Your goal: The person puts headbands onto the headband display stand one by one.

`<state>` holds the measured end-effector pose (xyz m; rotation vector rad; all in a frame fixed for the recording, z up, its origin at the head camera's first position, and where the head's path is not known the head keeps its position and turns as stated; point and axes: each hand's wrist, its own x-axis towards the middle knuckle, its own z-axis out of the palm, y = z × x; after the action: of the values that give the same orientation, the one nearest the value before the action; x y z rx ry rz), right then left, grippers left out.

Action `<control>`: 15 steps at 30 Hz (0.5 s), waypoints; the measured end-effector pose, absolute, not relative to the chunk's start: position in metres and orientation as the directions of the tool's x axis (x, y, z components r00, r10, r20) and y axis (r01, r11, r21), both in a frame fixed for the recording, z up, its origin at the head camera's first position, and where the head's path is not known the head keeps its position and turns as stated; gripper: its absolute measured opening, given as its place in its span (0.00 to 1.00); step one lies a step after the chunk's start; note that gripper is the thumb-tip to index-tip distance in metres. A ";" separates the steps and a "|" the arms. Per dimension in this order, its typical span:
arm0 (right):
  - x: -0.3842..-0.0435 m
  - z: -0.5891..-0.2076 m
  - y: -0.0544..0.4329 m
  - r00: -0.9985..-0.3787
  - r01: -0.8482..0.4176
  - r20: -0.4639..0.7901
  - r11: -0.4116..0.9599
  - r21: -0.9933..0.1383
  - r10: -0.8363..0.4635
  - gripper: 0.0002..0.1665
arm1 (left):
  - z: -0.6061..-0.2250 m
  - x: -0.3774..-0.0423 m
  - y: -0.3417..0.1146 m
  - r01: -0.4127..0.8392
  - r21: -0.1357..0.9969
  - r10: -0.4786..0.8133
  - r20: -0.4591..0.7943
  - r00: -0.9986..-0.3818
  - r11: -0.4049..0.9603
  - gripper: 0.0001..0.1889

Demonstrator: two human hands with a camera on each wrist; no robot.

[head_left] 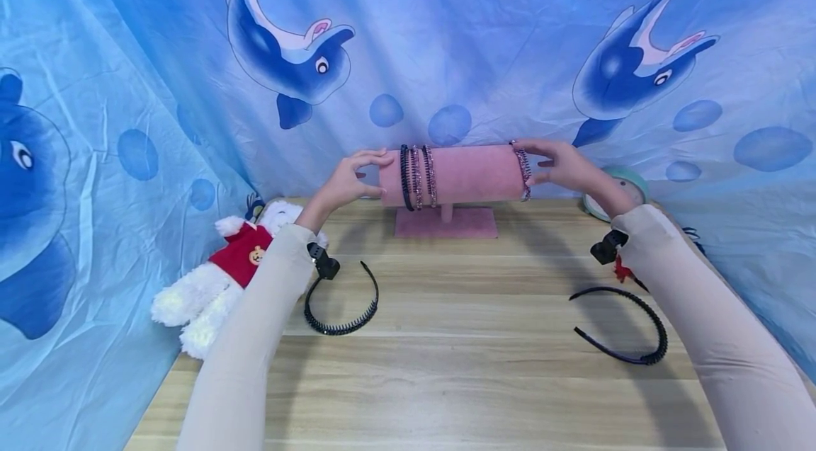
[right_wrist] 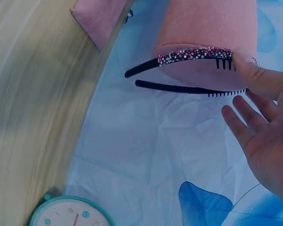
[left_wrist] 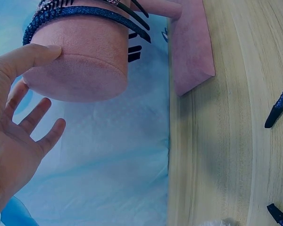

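A pink velvet headband stand [head_left: 474, 171] has a horizontal roll on a post and flat base. My left hand [head_left: 344, 178] steadies the roll's left end between thumb and forefinger; its other fingers [left_wrist: 54, 134] are spread off it. Near that end, a dark blue headband [head_left: 406, 178] and two beaded headbands [head_left: 423, 178] with combs sit around the roll. At the right end, my right hand [head_left: 564, 164] pinches a pink-and-white beaded headband [right_wrist: 193, 55] between thumb and forefinger. In the right wrist view its black tips stick out past the roll.
Two dark toothed headbands lie on the wooden table, a left one [head_left: 342, 327] and a right one [head_left: 653, 338]. A white plush bear [head_left: 210, 281] in a red top lies at left. A green-rimmed clock [right_wrist: 73, 212] is at back right. A dolphin-print curtain [head_left: 414, 33] hangs behind.
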<state>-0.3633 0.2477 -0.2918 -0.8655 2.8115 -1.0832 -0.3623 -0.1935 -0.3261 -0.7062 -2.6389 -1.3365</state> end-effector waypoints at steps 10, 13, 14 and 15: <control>-0.365 -0.288 0.242 -0.855 -0.498 0.183 0.668 -0.553 -0.486 0.46 | -0.325 -0.361 -0.193 0.442 0.742 0.359 0.286 -0.889 0.504 0.36; -0.366 -0.286 0.242 -0.850 -0.503 0.171 0.672 -0.543 -0.498 0.47 | -0.325 -0.361 -0.193 0.441 0.740 0.361 0.283 -0.889 0.508 0.36; -0.367 -0.285 0.242 -0.849 -0.504 0.166 0.676 -0.537 -0.502 0.47 | -0.325 -0.362 -0.193 0.441 0.739 0.363 0.281 -0.889 0.509 0.36; -0.367 -0.284 0.243 -0.848 -0.504 0.158 0.680 -0.533 -0.505 0.48 | -0.325 -0.362 -0.193 0.442 0.738 0.364 0.280 -0.888 0.510 0.36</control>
<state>-0.3675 0.2425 -0.2836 -0.8642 2.8775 -0.9121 -0.3621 -0.1935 -0.3248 -0.7095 -2.6522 -1.3354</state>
